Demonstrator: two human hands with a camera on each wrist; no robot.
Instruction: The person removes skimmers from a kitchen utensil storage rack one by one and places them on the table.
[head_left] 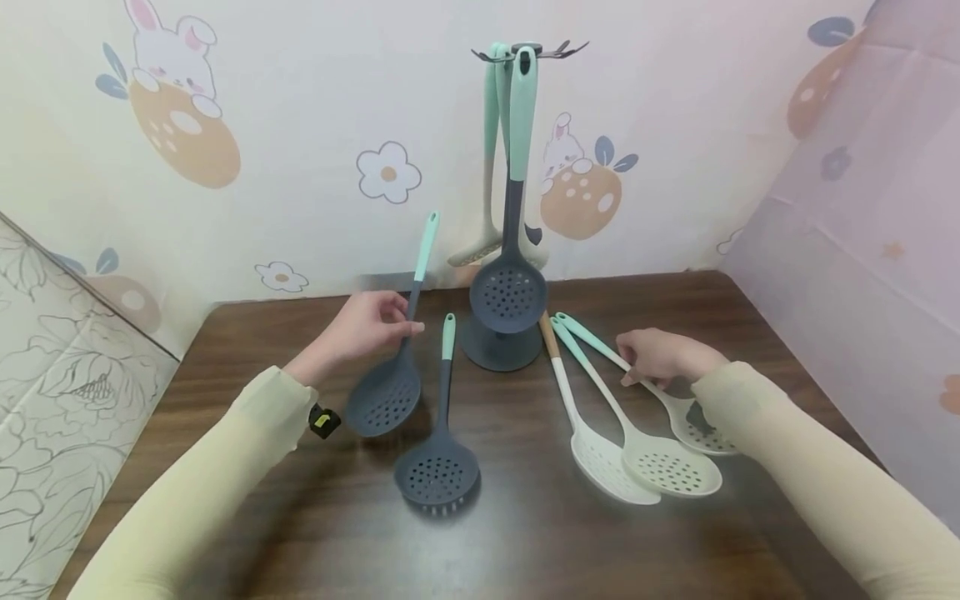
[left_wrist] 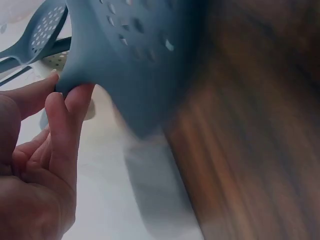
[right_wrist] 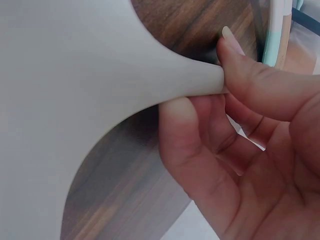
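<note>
My left hand (head_left: 372, 323) pinches the shaft of a dark grey skimmer (head_left: 386, 398) with a mint handle. That skimmer is tilted, its bowl raised off the table, and looms close in the left wrist view. On the right, my other hand (head_left: 663, 354) grips the shaft of a cream skimmer (head_left: 686, 417), whose bowl is partly hidden by the sleeve. Thumb and fingers close round its neck in the right wrist view. Beside it lie another cream skimmer (head_left: 671, 465) and a white skimmer (head_left: 611, 468) with a wooden handle, bowls overlapping. A second dark grey skimmer (head_left: 437, 471) lies between the hands.
A dark utensil stand (head_left: 501, 346) rises at the table's back, with a dark skimmer (head_left: 510, 293) and several lighter utensils hanging from its hooks. A small black object (head_left: 324, 421) with a yellow mark shows beside the left sleeve. Patterned walls border the wooden table (head_left: 525, 550).
</note>
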